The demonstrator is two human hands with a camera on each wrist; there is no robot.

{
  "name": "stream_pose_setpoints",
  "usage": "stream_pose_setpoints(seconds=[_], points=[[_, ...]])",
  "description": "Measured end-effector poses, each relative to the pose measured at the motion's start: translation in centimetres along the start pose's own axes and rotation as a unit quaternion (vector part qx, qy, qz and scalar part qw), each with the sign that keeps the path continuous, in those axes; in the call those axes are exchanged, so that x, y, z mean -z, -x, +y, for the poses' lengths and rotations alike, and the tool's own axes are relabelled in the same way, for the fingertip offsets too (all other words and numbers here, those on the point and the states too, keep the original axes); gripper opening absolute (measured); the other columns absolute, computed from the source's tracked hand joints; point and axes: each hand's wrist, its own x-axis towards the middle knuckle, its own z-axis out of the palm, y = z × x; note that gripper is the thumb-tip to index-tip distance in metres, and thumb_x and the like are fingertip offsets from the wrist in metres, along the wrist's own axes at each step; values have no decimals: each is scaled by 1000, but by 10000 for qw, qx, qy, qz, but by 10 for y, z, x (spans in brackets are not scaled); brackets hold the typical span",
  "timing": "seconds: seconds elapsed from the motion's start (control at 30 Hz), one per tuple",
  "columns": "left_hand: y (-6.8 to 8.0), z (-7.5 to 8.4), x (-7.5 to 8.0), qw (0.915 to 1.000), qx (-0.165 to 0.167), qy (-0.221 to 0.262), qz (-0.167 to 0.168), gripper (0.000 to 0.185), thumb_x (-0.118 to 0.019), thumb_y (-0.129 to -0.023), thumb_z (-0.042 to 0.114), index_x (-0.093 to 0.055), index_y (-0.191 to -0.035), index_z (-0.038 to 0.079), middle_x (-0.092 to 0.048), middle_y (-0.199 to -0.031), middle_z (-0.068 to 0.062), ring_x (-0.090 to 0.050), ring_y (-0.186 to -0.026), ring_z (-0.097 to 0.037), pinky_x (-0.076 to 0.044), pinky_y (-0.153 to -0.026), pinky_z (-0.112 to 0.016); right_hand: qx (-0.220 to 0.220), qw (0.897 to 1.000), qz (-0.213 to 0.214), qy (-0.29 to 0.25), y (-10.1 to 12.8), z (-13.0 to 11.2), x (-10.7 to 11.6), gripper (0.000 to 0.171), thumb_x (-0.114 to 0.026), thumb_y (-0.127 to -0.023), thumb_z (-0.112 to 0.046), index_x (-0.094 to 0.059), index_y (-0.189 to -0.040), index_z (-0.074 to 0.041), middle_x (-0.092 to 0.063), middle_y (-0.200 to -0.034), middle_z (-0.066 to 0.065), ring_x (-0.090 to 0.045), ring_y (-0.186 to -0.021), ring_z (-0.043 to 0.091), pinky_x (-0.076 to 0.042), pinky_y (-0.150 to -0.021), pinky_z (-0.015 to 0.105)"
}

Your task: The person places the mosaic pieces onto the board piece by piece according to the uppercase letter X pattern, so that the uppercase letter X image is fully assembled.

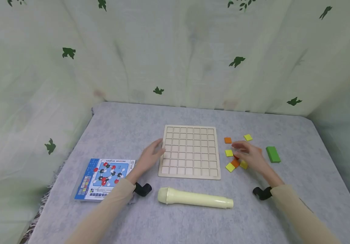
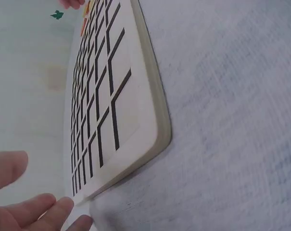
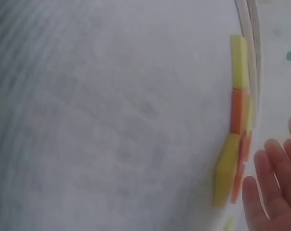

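A pale wooden grid board (image 1: 190, 152) lies flat, its square cells bare. At its left edge is my left hand (image 1: 149, 156), fingers loosely extended; in the left wrist view those fingers (image 2: 58, 211) are beside the board's corner, and whether they touch it I cannot tell. My right hand (image 1: 249, 154) hovers over a scatter of small square tiles, its fingers spread and nothing visible in them. Among the tiles are an orange tile (image 1: 228, 140), a yellow tile (image 1: 229, 153) and another yellow tile (image 1: 248, 137). The right wrist view shows several tiles edge-on, including a yellow one (image 3: 227, 171).
A green block (image 1: 273, 154) lies right of the tiles. In front of the board is a pale yellow microphone-shaped object (image 1: 194, 198). A blue and white box (image 1: 108, 179) picturing a molecule model sits at left, partly behind my left forearm. Grey cloth covers the table (image 1: 132, 125).
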Motion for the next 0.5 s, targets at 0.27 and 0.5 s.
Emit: stream_pose_setpoints(seconds=[0.27,0.5], points=[[-2,-13,-14,9996,-92,-76,259,53,-57,-88,-3,-44,-139,-6,-43,-144,-19,-34,-135,-34,-24,-110,-44,-273,9995,-113,107,-9,6,-8,32,-64,-89,-1,-57,-121,1,-60,-120,19,-55,-110,34,-42,-94,49],[3,-14,-20,9967,-470,-456,470,61,-59,-75,-14,-48,-134,-9,-47,-140,-21,-38,-131,-38,-24,-109,-45,-255,9979,-164,567,-15,8,-11,29,-67,-85,1,-61,-114,0,-63,-113,17,-57,-100,31,-48,-83,44]])
